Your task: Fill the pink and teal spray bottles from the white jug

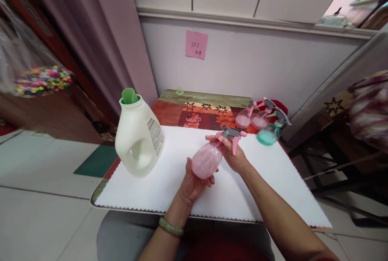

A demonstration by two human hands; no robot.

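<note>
A pink see-through spray bottle is held tilted above the white mat, its grey and pink trigger head pointing up and to the right. My left hand cups the round lower body from below. Around the neck, just under the trigger head, my right hand is closed. Pale liquid shows through the pink wall. To the left stands a large cream jug, uncapped, with a green spout in its mouth. At the back right are two more pink spray bottles and a teal one, each holding liquid.
The low table carries a white scalloped mat over a patterned top. A small green cap sits at the back edge. Something red lies behind the bottles. A pink note hangs on the wall; a dark stool frame stands right.
</note>
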